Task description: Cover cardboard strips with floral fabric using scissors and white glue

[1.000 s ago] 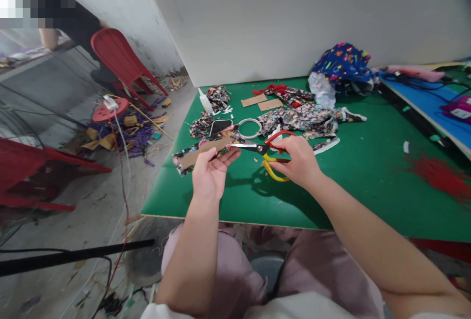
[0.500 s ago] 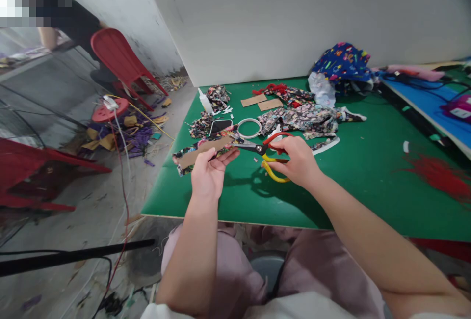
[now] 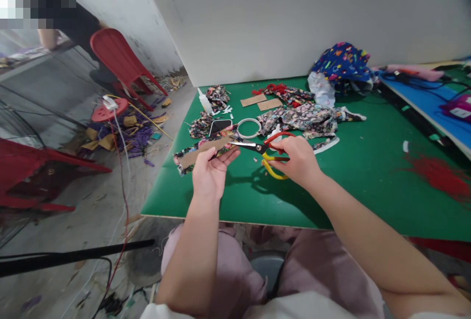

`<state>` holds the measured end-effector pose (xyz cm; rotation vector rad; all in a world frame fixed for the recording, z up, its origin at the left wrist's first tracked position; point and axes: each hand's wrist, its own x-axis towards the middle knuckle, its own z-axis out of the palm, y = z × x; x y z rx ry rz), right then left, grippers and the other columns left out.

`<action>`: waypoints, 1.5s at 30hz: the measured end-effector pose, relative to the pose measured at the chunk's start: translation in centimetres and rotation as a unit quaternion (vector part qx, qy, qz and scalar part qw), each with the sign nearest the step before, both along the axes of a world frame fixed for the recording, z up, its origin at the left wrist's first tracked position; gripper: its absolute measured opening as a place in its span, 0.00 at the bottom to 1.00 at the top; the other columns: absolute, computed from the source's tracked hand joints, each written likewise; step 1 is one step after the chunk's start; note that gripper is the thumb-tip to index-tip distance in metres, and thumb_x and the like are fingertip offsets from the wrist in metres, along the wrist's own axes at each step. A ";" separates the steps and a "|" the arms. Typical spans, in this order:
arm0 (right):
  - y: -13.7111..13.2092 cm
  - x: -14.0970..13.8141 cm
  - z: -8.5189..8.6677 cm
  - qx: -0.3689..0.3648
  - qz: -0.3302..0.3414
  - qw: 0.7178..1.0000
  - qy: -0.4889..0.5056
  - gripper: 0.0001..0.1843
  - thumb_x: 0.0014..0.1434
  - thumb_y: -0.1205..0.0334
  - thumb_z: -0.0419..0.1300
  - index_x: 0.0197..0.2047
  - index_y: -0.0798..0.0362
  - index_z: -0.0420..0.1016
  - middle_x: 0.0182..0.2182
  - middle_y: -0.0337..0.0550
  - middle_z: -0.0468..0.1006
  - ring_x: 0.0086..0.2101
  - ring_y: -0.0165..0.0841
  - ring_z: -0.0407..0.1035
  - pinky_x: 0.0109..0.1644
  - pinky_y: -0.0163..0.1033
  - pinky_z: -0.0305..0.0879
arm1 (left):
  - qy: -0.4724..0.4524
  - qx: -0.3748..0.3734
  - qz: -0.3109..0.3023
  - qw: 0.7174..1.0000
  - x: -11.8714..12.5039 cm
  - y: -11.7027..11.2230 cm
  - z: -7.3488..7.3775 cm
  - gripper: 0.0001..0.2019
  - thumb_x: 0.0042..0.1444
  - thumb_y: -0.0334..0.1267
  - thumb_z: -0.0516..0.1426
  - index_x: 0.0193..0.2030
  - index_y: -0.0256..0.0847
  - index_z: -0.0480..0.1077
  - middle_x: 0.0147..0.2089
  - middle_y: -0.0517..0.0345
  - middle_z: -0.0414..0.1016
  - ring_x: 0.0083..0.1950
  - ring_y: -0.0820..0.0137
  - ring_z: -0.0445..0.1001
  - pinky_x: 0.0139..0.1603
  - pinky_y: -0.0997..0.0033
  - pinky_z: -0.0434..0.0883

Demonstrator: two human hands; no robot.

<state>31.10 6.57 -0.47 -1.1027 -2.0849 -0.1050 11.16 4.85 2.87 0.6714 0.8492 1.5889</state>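
Observation:
My left hand (image 3: 212, 169) grips a floral fabric strip (image 3: 179, 168) with a brown cardboard piece (image 3: 195, 157) lying along it, thumb on top and fingers beneath. In my right hand (image 3: 300, 159) is a pair of scissors (image 3: 260, 148) with one red and one yellow handle. Their blades point left, and the tips reach the right end of the strip. A white ring (image 3: 249, 128) lies on the table just beyond the blades. Close behind the strip rests a phone (image 3: 221, 126), partly covered by the fabric.
On the green table (image 3: 331, 196) are a white glue bottle (image 3: 205, 101), cardboard pieces (image 3: 270, 105), crumpled floral fabric (image 3: 309, 120) and a blue patterned cloth (image 3: 342, 66). Red fibres (image 3: 441, 174) lie at right. A person sits at far left near a red chair (image 3: 117, 56).
The scissor blades have turned slightly and catch the light, with their tips still at the strip's right end. Both hands stay almost in place.

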 end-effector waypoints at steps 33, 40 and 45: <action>-0.7 -0.4 0.2 -0.065 -0.069 0.978 0.186 0.18 0.45 0.55 0.63 0.38 0.50 0.64 0.30 0.40 0.72 0.29 0.33 0.67 0.33 0.39 0.63 | 0.014 0.027 0.009 0.999 0.1 0.1 -0.1 0.05 0.43 0.32 0.59 0.30 0.38 0.70 0.31 0.59 0.76 0.35 0.68 0.75 0.41 0.63 0.72; -0.7 -0.6 0.4 -0.079 -0.040 0.970 0.228 0.18 0.45 0.57 0.64 0.38 0.50 0.63 0.32 0.41 0.70 0.30 0.31 0.65 0.33 0.38 0.64 | 0.047 0.044 0.051 0.997 0.0 0.4 -0.1 0.09 0.39 0.31 0.63 0.29 0.38 0.69 0.27 0.64 0.73 0.28 0.73 0.73 0.29 0.73 0.72; -0.7 -0.6 0.6 -0.086 -0.009 0.959 0.271 0.23 0.42 0.57 0.65 0.39 0.50 0.59 0.32 0.39 0.67 0.28 0.28 0.62 0.28 0.35 0.61 | 0.011 0.078 0.089 0.993 -0.2 0.7 -0.2 0.06 0.44 0.34 0.62 0.29 0.39 0.68 0.32 0.63 0.74 0.28 0.78 0.72 0.25 0.82 0.67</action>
